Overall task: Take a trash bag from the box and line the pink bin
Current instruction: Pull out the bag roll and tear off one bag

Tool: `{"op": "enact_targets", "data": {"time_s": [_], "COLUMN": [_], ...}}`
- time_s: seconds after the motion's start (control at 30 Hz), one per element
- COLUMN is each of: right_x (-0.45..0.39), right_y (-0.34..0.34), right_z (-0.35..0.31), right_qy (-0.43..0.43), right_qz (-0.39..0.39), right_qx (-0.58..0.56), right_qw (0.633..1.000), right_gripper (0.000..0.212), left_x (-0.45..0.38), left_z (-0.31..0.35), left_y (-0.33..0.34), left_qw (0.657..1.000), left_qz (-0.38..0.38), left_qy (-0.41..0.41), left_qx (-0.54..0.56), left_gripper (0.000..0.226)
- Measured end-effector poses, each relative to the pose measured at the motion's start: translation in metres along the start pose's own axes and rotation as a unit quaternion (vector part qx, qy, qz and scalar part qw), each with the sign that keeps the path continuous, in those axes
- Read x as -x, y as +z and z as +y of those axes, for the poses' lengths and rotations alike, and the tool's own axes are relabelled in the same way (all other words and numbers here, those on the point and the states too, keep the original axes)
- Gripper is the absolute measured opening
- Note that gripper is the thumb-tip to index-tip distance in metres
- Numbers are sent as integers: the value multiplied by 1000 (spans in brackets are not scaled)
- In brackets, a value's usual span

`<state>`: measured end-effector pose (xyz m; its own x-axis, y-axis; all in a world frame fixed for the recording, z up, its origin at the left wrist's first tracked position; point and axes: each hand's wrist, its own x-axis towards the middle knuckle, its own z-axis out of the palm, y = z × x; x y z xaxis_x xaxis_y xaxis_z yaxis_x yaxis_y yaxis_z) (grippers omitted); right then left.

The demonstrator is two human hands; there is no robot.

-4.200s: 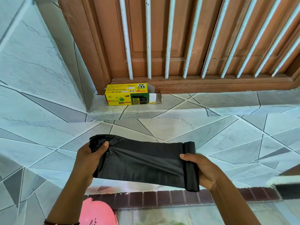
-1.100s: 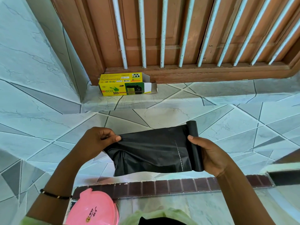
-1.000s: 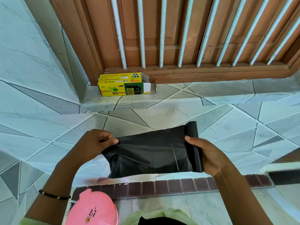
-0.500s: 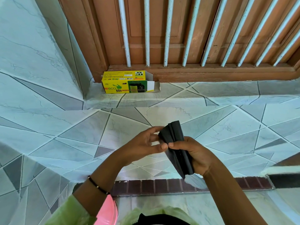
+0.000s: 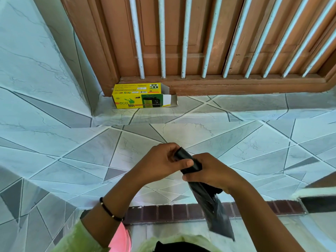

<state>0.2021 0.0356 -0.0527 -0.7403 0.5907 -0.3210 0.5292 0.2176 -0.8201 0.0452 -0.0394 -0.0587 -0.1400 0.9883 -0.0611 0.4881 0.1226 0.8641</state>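
Both my hands pinch the black trash bag [image 5: 190, 163], left hand [image 5: 160, 163] on its top edge, right hand [image 5: 211, 174] round the middle, well in front of the yellow box [image 5: 138, 99] at the door. It looks light, limp and slippery, so I'd grip near the tear line. The pink bin [image 5: 121, 237] is mostly hidden under my left arm, and the bag's blurred tail shows no mouth.

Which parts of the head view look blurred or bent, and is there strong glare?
Head view: the hanging end of the black trash bag is motion-blurred; the yellow box is sharp; the white window bars fan outward from wide-angle distortion; soft daylight, no strong glare.
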Motion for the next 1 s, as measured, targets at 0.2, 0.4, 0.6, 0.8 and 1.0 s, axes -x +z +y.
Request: {"op": "enact_targets", "data": {"time_s": [0.2,0.4,0.6,0.8,1.0], "right_x": [2,7,5,-8,4], "right_y": [-10,-34,-23,-13,-28], "right_z": [-3,2,-1,-3,7], "right_qy": [-11,-28,-20,-11,-6], "right_qz": [-58,-41,-110,-24,-39], "right_qx": [17,-138,-157,-287,-347], "right_qw": [998,989,981,958,937], "right_gripper": [26,13,13,32,59], "left_x": [4,8,6,6,19], "left_z": [2,0,9,10,5], "left_y": [-2,-12,-13,-16,-32], "left_qw": [999,995,995,993,988], "left_qz": [-19,35,49,35,-12], "left_qy": [-23,-42,3,-56,-34], "left_qx": [24,86,83,99,150], "left_gripper": [22,17,20,44,2]}}
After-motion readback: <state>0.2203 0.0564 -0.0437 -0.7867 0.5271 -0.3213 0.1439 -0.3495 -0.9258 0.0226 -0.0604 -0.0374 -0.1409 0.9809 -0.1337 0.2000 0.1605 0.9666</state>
